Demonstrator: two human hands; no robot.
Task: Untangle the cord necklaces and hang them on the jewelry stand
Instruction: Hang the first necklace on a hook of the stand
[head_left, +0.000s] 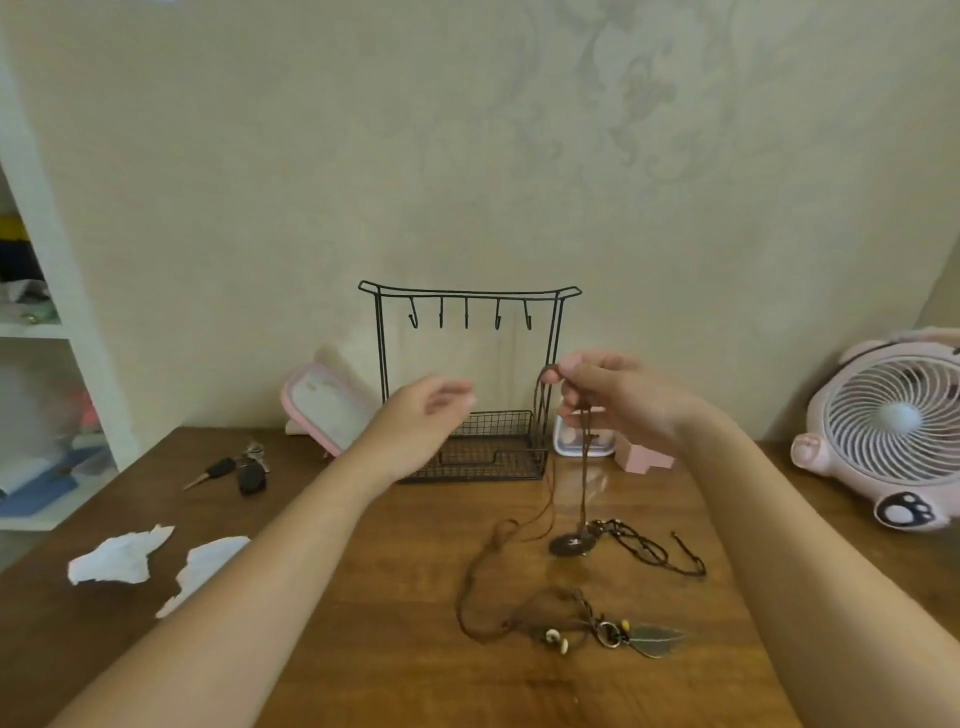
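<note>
A black wire jewelry stand (470, 292) with several bare hooks stands against the wall, a mesh basket at its base. My right hand (613, 397) pinches brown necklace cords (586, 467) and holds them up just right of the stand. The cords hang to a dark round pendant (566, 545) on the table. A black beaded cord (649, 551) lies beside it. Nearer me lies a brown cord loop (470, 603) with beads and a metal leaf pendant (657, 635). My left hand (423, 415) hovers blurred in front of the stand, fingers relaxed, holding nothing.
Keys (239, 470) lie at the left on the wooden table (395, 649), with two crumpled tissues (117, 558) nearer me. A pink-lidded container (324, 405) leans behind the stand. A pink fan (893, 431) stands at the right. White shelves (52, 332) fill the left edge.
</note>
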